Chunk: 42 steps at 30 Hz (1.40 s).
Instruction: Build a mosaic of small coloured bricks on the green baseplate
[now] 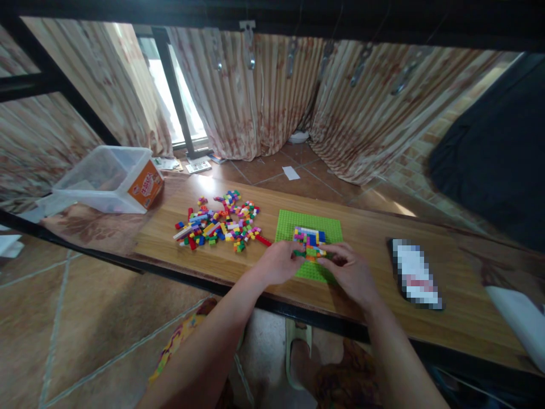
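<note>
A small build of coloured toy bricks [315, 236] sits on a green studded baseplate [287, 223]. Its pieces are white, blue, yellow, orange and several other colours. My left hand [279, 262] is at the build's left side, with thumb and fingers closed on a dark green brick [299, 253]. From the right, my right hand [351, 271] grips the near right edge of the build, index finger and thumb against the yellow and orange bricks. My fingers hide part of the build's near side.
A loose pile of coloured bricks [221, 224] lies on the wooden board [164, 233] left of the baseplate. A clear plastic bin [102, 176] with an orange label stands farther left. At right lies a dark-edged flat object [417, 275], its face blurred out. Dark metal bars cross above.
</note>
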Available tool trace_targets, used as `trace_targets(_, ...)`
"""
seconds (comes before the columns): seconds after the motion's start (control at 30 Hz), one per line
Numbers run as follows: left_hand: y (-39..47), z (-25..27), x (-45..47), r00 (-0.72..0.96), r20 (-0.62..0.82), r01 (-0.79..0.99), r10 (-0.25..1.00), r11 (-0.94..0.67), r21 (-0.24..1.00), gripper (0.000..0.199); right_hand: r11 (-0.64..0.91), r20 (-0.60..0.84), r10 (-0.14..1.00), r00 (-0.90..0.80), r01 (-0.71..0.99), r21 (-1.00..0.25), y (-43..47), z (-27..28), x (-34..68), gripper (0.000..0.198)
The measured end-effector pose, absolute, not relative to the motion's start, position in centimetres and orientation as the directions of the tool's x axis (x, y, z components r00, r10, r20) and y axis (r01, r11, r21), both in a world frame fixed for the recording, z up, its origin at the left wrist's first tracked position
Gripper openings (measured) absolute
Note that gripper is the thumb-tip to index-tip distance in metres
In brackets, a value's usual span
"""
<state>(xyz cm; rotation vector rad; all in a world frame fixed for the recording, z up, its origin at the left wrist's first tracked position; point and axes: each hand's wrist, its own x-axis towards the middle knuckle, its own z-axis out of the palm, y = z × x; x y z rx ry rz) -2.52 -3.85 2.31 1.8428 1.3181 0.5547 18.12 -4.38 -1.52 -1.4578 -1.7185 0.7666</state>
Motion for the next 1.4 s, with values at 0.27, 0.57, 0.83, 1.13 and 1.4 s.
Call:
trace_targets(0.27,-3.92,2.42,-2.45,0.361,-0.088,0.609,0.929,-0.163,0.776,0.029,0.055,0.073,0.997,0.023,0.448,-0.892,-3.73,-2.46,18.31,0.039)
trace_targets(0.57,-3.99,2.18,-2.37,0.357,-0.072,0.570,0.931,-0.156,0.807,0.024,0.024,0.042,0.999,0.031,0.434,-0.901,-3.62,-2.27,18.10,0.039)
trace_targets(0.83,-4.04,2.10,-2.29,0.348,-0.083,0.533,0.934,-0.124,0.837,0.022,0.020,0.031,0.999,0.022,0.381,-0.924,-3.53,-2.23,18.03,0.039)
trace_targets(1.13,-4.01,2.02,-2.20,0.346,-0.081,0.537,0.935,-0.126,0.834,0.023,0.008,0.023,0.999,0.038,0.357,-0.934,-3.46,-1.83,17.60,0.035)
trace_targets(1.4,-4.27,2.60,-2.41,0.345,-0.080,0.636,0.935,-0.170,0.753,0.031,0.004,0.007,1.000,0.009,0.322,-0.947,-3.42,-2.48,17.94,0.037)
